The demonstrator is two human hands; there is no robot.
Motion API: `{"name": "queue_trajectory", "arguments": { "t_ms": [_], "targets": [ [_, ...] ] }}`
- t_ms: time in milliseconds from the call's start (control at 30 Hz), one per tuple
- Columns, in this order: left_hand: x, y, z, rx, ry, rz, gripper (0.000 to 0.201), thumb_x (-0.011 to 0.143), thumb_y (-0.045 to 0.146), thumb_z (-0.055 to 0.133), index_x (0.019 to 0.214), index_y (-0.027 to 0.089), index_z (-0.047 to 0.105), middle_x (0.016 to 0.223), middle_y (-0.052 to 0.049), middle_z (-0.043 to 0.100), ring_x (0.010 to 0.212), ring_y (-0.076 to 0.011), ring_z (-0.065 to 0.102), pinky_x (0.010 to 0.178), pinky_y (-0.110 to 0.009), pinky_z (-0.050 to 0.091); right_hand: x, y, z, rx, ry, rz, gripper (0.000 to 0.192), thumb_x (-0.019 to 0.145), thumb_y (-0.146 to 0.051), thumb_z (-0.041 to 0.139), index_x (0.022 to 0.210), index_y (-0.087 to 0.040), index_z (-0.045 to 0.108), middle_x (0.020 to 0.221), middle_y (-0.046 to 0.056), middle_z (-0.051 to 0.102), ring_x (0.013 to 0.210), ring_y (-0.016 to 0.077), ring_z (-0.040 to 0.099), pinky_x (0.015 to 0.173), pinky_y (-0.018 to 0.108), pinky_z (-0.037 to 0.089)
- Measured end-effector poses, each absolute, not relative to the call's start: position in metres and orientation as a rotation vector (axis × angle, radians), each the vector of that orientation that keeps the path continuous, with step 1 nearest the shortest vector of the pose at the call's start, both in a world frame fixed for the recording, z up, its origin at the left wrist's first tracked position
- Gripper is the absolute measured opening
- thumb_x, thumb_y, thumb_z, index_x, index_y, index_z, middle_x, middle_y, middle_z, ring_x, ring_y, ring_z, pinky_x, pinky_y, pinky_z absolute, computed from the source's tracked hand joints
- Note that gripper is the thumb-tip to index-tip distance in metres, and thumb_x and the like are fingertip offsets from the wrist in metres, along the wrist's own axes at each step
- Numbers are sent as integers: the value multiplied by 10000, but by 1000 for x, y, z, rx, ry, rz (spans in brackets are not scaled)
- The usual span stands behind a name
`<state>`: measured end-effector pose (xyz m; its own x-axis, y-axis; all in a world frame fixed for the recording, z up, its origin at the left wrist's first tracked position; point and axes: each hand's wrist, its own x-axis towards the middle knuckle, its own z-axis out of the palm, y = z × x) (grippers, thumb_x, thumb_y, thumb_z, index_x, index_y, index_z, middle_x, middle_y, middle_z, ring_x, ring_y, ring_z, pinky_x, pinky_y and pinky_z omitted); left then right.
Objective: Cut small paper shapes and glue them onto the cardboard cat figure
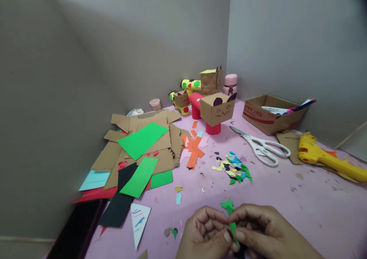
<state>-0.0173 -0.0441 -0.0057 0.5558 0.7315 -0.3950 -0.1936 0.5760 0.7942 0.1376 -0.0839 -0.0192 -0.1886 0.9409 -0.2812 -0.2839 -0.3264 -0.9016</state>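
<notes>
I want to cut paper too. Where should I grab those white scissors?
Take the scissors by the white loop handles, coming from the near right. They lie flat with the handles toward the yellow glue gun and the pointed blades aimed away at the cardboard animal.

scissors right of paper scraps | glue gun right of scissors | cardboard box behind scissors

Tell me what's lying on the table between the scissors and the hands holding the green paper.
In the head view, a heap of small colored paper scraps lies between the scissors and the hands; otherwise only pink tabletop.
</notes>
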Motion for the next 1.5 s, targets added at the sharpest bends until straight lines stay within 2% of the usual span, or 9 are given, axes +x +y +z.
{"name": "queue_trajectory", "arguments": {
  "t_ms": [133,300,433,633,733,1067,1233,1367,1500],
  "targets": [
    [-18,-44,-7,793,803,603,390,574,400,827,749,147,587,551,35,649,505,-55,586,523,-178,409,138,-85,-21,-1098,-978,1654,316,721,-438,712,832,-150,649,584,-5,617,449,65,438,434,190,313],
    [-21,-46,-14,863,784,616,402,591,391,823,815,149,594,605,30,652,559,-58,591,570,-184,399,140,-86,-22,-1305,-1379,1329,217,747,-348,659,813,-147,707,645,28,631,540,120,504,513,232,397],
    [-21,-45,-17,877,790,620,403,585,395,822,813,146,604,605,35,640,561,-58,585,575,-187,397,143,-85,-21,-1330,-1497,1248,210,761,-326,631,852,-159,718,708,49,658,588,149,545,546,247,430],
    [-20,-44,-13,808,787,619,407,589,416,813,802,142,601,587,23,643,519,-67,570,527,-193,397,138,-84,-14,-1191,-1235,1452,234,797,-384,615,783,-157,668,610,-4,589,473,80,451,425,192,337],
    [-19,-44,-10,825,824,643,427,560,423,825,791,142,600,577,19,659,511,-71,574,522,-193,406,135,-84,-15,-1183,-1041,1564,239,762,-393,672,737,-157,639,536,-38,561,442,59,424,410,170,307],
    [-19,-44,-7,810,887,608,422,495,368,859,754,156,602,555,19,692,493,-84,612,530,-193,427,140,-78,-23,-1170,-800,1766,363,656,-456,749,724,-149,566,530,-31,623,336,17,424,351,133,286],
    [-19,-41,-6,864,962,710,356,537,300,839,745,145,594,528,21,683,482,-80,602,512,-177,415,141,-79,-26,-1174,-887,1721,394,706,-528,683,739,-158,553,572,-34,603,331,16,410,338,138,283],
    [-19,-41,-6,884,991,751,307,576,255,815,743,145,582,485,44,648,439,-55,552,464,-153,361,140,-81,-22,-1254,-1046,1610,336,631,-399,790,720,-167,564,505,-80,497,406,46,395,381,155,296],
    [-18,-42,-10,892,919,730,347,550,298,831,758,140,602,520,25,659,489,-79,588,527,-182,405,137,-82,-15,-1242,-1020,1586,278,735,-401,689,699,-151,574,572,-27,586,439,53,414,408,164,307]
  ]
}}
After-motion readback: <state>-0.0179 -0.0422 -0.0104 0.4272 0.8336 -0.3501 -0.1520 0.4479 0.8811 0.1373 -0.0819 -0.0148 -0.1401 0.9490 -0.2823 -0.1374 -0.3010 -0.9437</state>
